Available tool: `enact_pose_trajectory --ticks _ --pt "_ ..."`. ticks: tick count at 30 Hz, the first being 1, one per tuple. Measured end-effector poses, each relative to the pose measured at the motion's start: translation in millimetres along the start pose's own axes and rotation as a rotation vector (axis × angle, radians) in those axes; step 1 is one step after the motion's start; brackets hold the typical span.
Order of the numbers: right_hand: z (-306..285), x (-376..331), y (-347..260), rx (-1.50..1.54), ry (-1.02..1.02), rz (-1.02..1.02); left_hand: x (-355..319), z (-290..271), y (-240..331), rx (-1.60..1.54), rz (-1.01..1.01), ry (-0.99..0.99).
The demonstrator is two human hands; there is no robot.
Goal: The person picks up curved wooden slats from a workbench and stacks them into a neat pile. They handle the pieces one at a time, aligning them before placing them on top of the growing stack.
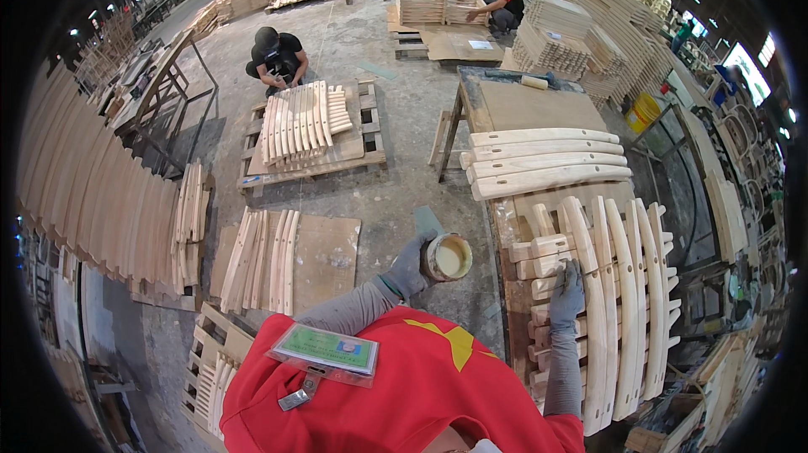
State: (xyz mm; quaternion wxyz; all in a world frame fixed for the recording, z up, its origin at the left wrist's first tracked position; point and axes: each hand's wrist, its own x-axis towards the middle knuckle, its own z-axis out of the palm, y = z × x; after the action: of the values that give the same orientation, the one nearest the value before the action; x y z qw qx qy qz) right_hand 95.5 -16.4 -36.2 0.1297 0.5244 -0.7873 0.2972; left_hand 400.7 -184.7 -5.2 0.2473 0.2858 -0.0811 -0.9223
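My left hand, in a grey glove, grips a small round cup of pale creamy paste, held over the floor just left of the workbench. My right hand, also gloved, rests fingers-down on a row of curved wooden slats that stand side by side on the workbench. Short wooden cross pieces stick out from the left of that stack beside my fingers. Several more curved slats lie flat across the bench further away.
A pallet with curved slats sits on the concrete floor ahead; a crouching person works behind it. Another person squats by wooden frames at the back. More slats lie on a board at my left. Stacks of wood parts line both sides.
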Motion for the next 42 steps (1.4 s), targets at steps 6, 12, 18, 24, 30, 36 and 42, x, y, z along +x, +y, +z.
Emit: enact_pose_trajectory --ticks 6,12,18,24,30,36,42 --pt "0 0 -1 0.021 -0.022 0.000 5 -9 -1 -0.054 0.000 -0.081" --pt "0 0 1 0.017 -0.006 -0.015 8 -10 -2 -0.041 0.006 -0.053" --pt "0 -1 0 -0.009 -0.004 -0.009 3 3 -1 -0.015 0.047 -0.013" --pt "0 1 -1 -0.020 -0.025 0.000 -1 13 0 -0.002 0.041 0.033" --pt "1 -2 1 -0.015 -0.010 -0.014 1 10 -1 0.001 0.047 0.017" --pt "1 -1 1 -0.019 -0.038 0.001 1 5 -1 -0.033 0.047 0.002" --pt "-1 -1 1 -0.008 -0.024 -0.003 -1 9 0 0.009 0.033 0.015"
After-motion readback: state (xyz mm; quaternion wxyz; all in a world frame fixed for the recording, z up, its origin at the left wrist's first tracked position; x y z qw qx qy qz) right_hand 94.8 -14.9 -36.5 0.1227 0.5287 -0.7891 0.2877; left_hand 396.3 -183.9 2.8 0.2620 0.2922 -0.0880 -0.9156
